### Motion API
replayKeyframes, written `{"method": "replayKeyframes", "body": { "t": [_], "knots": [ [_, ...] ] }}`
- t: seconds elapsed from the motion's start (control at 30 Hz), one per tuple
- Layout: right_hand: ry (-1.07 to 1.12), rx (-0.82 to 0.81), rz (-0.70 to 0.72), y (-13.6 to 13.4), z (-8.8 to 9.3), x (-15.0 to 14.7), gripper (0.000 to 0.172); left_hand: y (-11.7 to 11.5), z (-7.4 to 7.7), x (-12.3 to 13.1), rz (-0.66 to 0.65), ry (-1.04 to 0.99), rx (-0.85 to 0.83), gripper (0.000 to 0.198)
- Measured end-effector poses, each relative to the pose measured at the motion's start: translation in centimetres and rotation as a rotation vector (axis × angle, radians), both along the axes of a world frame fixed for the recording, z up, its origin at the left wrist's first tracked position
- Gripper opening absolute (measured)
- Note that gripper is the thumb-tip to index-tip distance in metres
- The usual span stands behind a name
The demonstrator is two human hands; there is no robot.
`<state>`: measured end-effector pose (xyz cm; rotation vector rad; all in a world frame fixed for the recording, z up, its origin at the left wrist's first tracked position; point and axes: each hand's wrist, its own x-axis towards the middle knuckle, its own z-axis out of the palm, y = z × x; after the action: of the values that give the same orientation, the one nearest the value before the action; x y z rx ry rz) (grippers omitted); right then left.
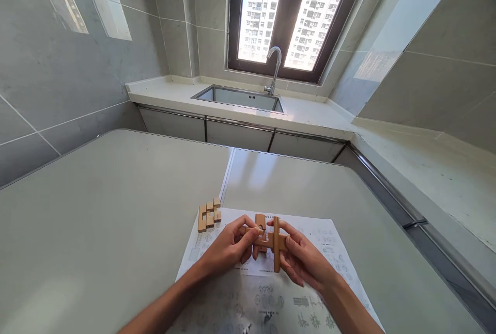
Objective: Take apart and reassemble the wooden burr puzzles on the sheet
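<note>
Above the printed sheet (321, 236), both hands hold brown wooden interlocking puzzle pieces (276, 251) joined in a cross shape. My left hand (228, 246) is closed, thumb and fingers pinching the left end of the horizontal bar. My right hand (306, 256) grips the right end, its fingers partly behind the long upright piece. Between the hands, a notched wooden piece (260, 219) shows behind the bar; whether it is joined to the others I cannot tell. Left of my left hand, several lighter notched wooden pieces (202, 219) lie grouped by the sheet's upper left corner.
The sheet with puzzle diagrams lies on a pale table (116, 210) with a seam (228, 174) across it. Beyond the table runs a white counter (310, 112) with a sink (240, 97) and a faucet (274, 68) under a window. Another counter (437, 169) extends along the right.
</note>
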<state>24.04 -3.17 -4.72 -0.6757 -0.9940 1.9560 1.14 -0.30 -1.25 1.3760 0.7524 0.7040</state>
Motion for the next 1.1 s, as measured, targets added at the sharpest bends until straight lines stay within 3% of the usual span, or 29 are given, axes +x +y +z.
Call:
{"method": "replayKeyframes", "body": {
  "t": [0.37,0.6,1.1],
  "knots": [
    [-0.051,-0.069,-0.200,0.1,-0.5,-0.2,0.052,0.0,-0.2,0.0,0.014,-0.005,-0.013,0.042],
    [0.042,-0.094,-0.141,0.1,0.1,-0.6,0.049,0.4,-0.7,-0.3,0.016,-0.006,-0.021,0.042],
    [0.060,-0.091,-0.175,0.1,-0.2,-0.6,0.044,0.1,0.3,-0.2,0.010,0.005,-0.027,0.044]
  ]
}}
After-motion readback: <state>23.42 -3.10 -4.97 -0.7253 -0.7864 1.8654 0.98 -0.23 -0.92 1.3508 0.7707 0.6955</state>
